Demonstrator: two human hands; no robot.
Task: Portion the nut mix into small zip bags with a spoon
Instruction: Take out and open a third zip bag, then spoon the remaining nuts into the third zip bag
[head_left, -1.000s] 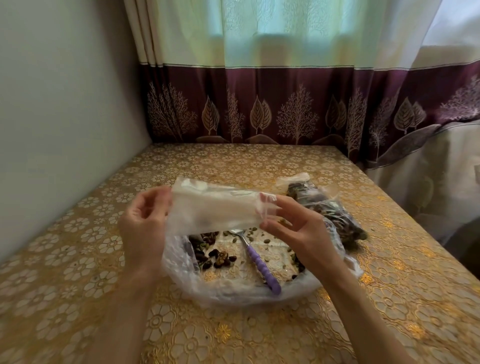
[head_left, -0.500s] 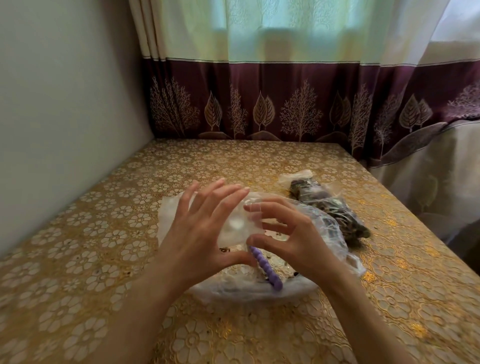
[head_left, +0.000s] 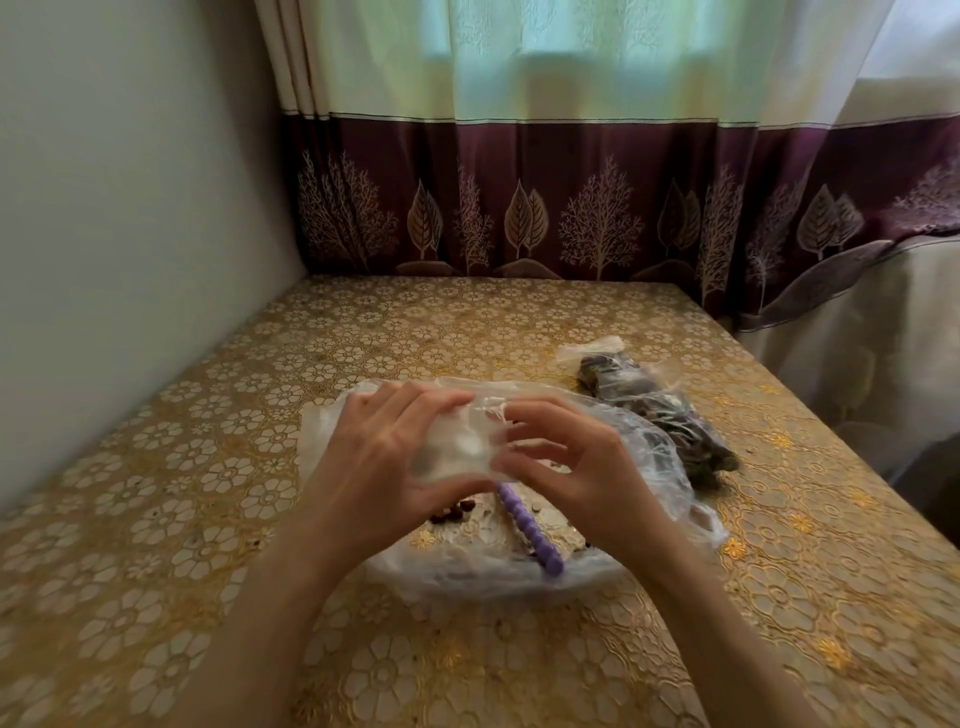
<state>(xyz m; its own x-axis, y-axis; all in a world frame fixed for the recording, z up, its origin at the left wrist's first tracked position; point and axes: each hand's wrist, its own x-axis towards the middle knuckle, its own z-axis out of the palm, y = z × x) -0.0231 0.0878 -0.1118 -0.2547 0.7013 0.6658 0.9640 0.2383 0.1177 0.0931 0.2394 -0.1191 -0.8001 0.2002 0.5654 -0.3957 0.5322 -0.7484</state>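
Note:
A small clear zip bag (head_left: 460, 441) is held over the middle of the table between both hands. My left hand (head_left: 384, 462) grips its left side, fingers spread over the front. My right hand (head_left: 571, 462) pinches its right edge near the top. Below them a large clear plastic bag (head_left: 519, 571) lies open and flat, with loose nut mix (head_left: 91, 514) on it, mostly hidden by my hands. A spoon with a purple ribbed handle (head_left: 530, 530) lies on that plastic, its bowl hidden under the small bag.
A filled clear bag of dark nut mix (head_left: 660, 410) lies on the table to the right rear. The gold floral tablecloth (head_left: 208, 467) covers the table. A wall runs along the left, a curtain (head_left: 571, 208) hangs behind, and the table's right edge drops off.
The small bag, stretched wide between my hands a second ago, has been lowered and gathered. My left hand moved right over its front, close to my right hand.

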